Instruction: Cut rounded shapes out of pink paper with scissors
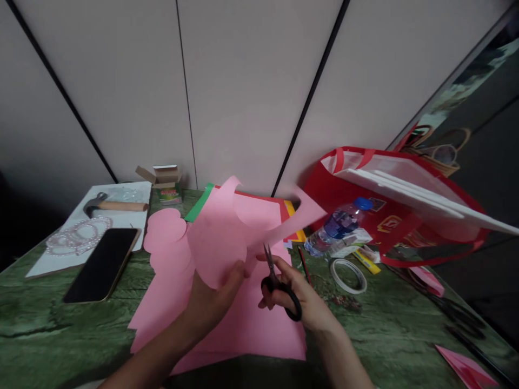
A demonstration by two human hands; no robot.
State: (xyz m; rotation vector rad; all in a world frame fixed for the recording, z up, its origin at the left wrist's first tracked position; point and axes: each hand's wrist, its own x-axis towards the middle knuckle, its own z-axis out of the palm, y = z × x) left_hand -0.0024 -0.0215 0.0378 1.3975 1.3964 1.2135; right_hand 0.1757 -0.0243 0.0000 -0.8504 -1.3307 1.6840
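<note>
My left hand pinches a sheet of pink paper by its lower edge, holding it up off the table. The sheet has a rounded, cut outline, and a loose curved strip of it sticks out to the right. In my right hand are small scissors with black handles, fingers through the loops. Their blades point up, close to the paper's right side. Below both hands lies a stack of pink paper sheets. Several rounded pink cut-outs rest at its left.
On the left are a black phone, a hammer, beaded strings and a small opened box. To the right stand a water bottle and a red bag with white boards; a tape roll lies nearer.
</note>
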